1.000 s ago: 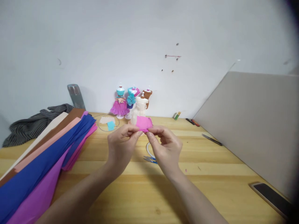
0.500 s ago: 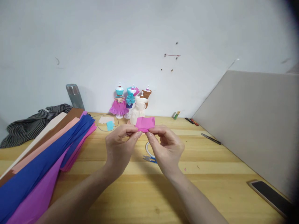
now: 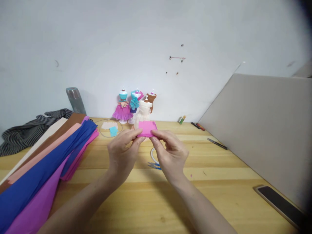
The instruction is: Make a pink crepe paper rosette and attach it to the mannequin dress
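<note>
A small folded piece of pink crepe paper [image 3: 147,128] is held up above the table between my two hands. My left hand [image 3: 123,152] pinches its lower left corner between thumb and fingers. At the lower right corner, my right hand [image 3: 170,153] grips it the same way. Below the paper, blue-handled thread snips [image 3: 154,165] and a white ring [image 3: 153,155] lie on the table, both partly hidden by my right hand. Just behind the paper stands a small dress form in a cream dress [image 3: 143,112], its lower part covered.
Several dressed mini mannequins [image 3: 122,107] stand against the wall. Crepe paper sheets [image 3: 48,162], a striped cloth [image 3: 36,130] and a bottle [image 3: 75,100] are at left. A glue stick [image 3: 182,119], tweezers [image 3: 217,143] and a phone [image 3: 278,204] lie right, beside a grey panel [image 3: 263,123].
The pink paper's lower edge now looks flatter, its rolled fold less visible. My fingers have shifted slightly on it. The whole view has moved a little, so things sit slightly further left.
</note>
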A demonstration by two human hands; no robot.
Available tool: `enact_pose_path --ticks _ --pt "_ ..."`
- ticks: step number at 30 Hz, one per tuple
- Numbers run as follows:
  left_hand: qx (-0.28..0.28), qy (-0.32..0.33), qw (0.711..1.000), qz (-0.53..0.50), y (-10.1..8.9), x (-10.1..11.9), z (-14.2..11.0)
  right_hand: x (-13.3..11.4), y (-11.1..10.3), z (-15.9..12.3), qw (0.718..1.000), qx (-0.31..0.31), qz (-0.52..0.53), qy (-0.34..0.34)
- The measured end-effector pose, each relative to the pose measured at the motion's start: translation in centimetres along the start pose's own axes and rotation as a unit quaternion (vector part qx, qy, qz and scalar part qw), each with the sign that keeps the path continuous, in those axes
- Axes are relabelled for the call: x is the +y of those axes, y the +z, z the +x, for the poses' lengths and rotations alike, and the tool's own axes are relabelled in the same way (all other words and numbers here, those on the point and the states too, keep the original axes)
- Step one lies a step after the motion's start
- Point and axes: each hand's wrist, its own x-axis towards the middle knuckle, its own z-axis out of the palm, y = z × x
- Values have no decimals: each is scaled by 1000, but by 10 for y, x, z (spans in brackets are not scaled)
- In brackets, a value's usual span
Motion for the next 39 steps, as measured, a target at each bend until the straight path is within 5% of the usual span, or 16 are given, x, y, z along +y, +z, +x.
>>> enact_pose_path --ticks 13,30,39 --pt "-4 -25 1000 -17 0 4 0 2 0 -1 1000 -2 8 -5" --pt "-7 -149 979 -139 5 1 -6 -2 1 2 997 -2 57 54" --pt "1 -85 990 -109 4 -1 -6 -1 1 0 996 -8 71 50"
